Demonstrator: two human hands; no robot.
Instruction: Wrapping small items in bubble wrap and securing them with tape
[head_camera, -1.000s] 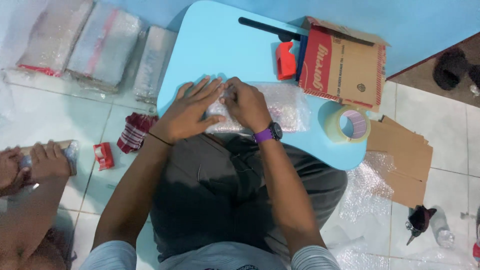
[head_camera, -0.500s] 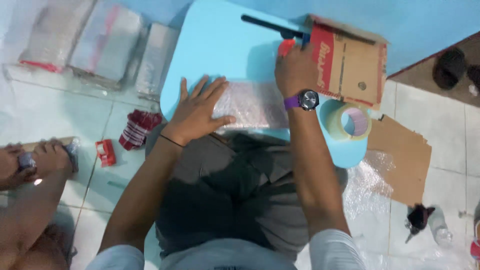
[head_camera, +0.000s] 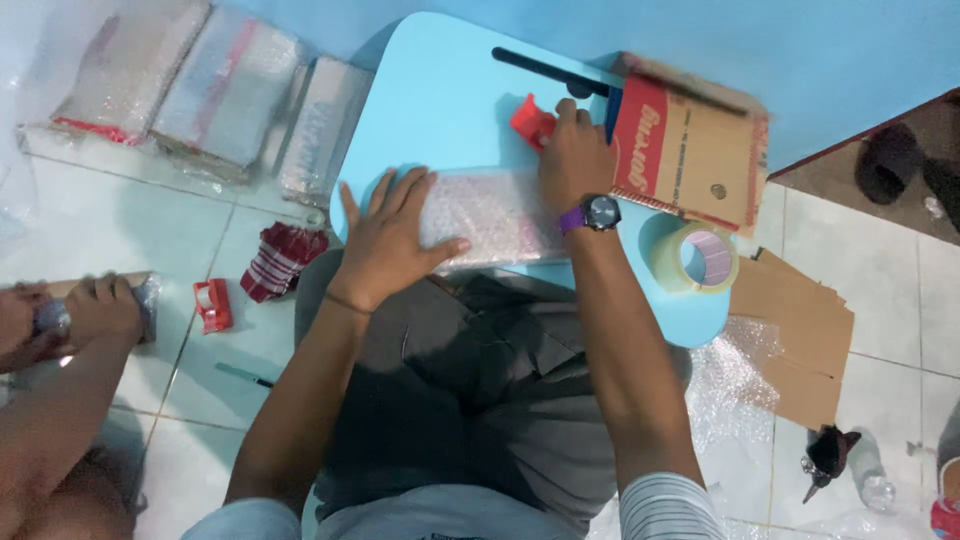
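A flat bubble-wrapped packet (head_camera: 500, 212) lies on a light blue table (head_camera: 440, 90) over my lap. My left hand (head_camera: 392, 240) presses flat on the packet's left end, fingers spread. My right hand (head_camera: 575, 158), with a purple watch on its wrist, has closed on a red tape dispenser (head_camera: 531, 121) at the table's far side, beside a cardboard box (head_camera: 690, 150).
A roll of clear tape (head_camera: 697, 258) sits at the table's right edge. Wrapped packets (head_camera: 190, 90) are lined up on the tiled floor at left. Another person's hands (head_camera: 70, 315) hold a packet at far left, near a small red dispenser (head_camera: 212, 305). Flattened cardboard (head_camera: 800, 340) lies at right.
My right hand left the packet, reached to the far side of the table and took hold of the red tape dispenser. The left hand stayed flat on the packet.
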